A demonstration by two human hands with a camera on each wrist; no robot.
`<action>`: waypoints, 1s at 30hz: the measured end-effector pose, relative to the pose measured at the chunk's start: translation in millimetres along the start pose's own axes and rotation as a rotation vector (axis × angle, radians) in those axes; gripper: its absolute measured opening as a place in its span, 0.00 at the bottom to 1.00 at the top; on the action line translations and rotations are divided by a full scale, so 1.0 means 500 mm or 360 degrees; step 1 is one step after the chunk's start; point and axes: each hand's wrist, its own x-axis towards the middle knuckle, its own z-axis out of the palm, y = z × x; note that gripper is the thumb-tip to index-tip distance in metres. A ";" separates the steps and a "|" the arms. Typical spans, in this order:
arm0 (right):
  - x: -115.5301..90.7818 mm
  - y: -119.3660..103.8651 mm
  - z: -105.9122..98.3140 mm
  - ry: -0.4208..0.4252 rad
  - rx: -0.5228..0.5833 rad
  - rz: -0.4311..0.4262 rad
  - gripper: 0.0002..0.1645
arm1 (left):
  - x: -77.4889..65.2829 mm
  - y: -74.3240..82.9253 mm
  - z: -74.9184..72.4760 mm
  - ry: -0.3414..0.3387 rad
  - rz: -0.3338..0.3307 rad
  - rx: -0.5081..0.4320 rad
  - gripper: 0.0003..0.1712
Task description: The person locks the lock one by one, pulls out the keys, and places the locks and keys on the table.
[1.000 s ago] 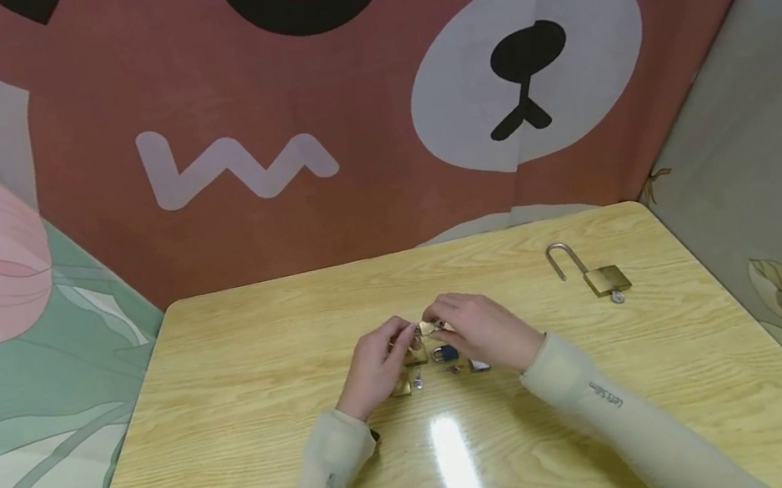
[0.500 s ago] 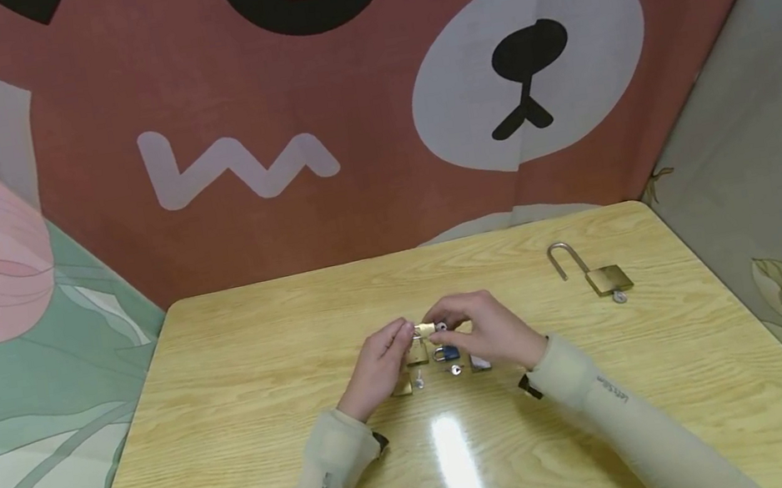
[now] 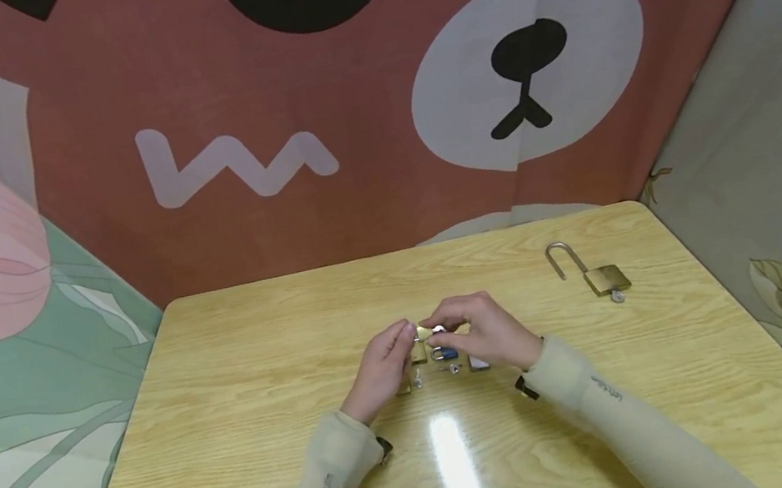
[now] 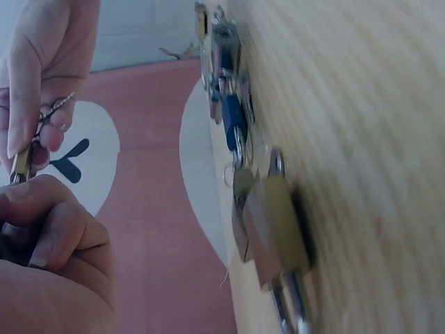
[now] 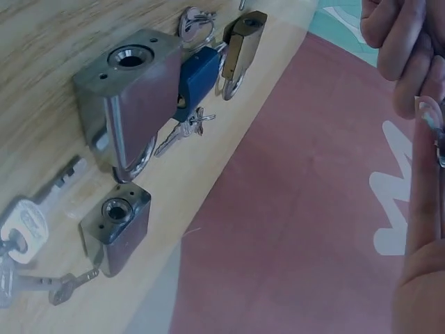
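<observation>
Above the middle of the table my left hand point(image 3: 381, 362) grips a small brass padlock point(image 3: 423, 332) near its shackle end. My right hand point(image 3: 486, 333) meets it from the right, thumb and index finger pinching a key at the lock's other end. In the left wrist view, keys point(image 4: 59, 108) dangle by the right fingers, beside the brass lock body point(image 4: 22, 163). The left fingers hide most of the shackle. Just below the hands lie a brass padlock point(image 3: 418, 352), a blue padlock point(image 3: 445, 352) and loose keys point(image 3: 453, 368).
A large brass padlock point(image 3: 607, 279) with its long shackle swung open lies at the back right of the wooden table point(image 3: 243, 367). More padlocks, including a silver-grey one point(image 5: 128, 83) and a small one point(image 5: 118, 233), sit near keys point(image 5: 24, 229). A printed cloth point(image 3: 384, 194) hangs behind.
The right fingers have opened out from a closer bunch around the lock's right end, then closed in slightly. The left hand has stayed nearly in place, holding the padlock.
</observation>
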 end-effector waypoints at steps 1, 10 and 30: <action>0.000 0.000 0.000 0.0002 -0.0004 -0.0019 0.12 | 0.000 0.000 0.002 0.0000 0.0009 -0.0011 0.27; 0.001 0.010 0.004 0.0019 0.0023 -0.0131 0.11 | 0.000 -0.002 0.007 -0.0002 0.0006 -0.0017 0.27; -0.003 0.014 0.002 0.0045 -0.0016 -0.0117 0.16 | -0.002 -0.010 -0.003 -0.0144 0.0063 -0.0021 0.27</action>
